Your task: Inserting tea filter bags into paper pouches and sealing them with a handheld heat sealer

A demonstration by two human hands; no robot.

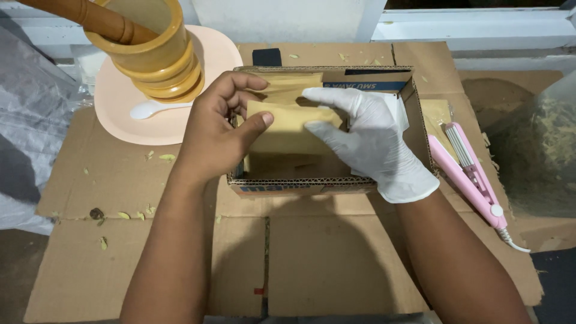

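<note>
Shallow corrugated cardboard box [300, 183] at centre, rough cut edges, resting on flattened cardboard sheets [324, 264] spread over the worktop. Inside, flat tan paper pouches [288, 123], matte and smooth, stacked upright.

Bare left hand [219, 129] curled around the nearest pouch, thumb pressed on its front face, fingers hooked over the top edge: grasping it. Right hand [372, 141] in a white latex glove, fingers half extended, pinching the same pouch at its top right corner.

Far left, a turned wooden mortar [153, 51], glossy and ribbed, with a wooden pestle [90, 18] leaning in it, on a pale pink plate [120, 114] beside a white plastic spoon [150, 108]. Right, a slim pink heat sealer [471, 174] with a white cord, just beside the box. Far right, a clear bag of dried greenish material [540, 150], cut off by the frame. Box bottom and lower pouches hidden behind the hands.
</note>
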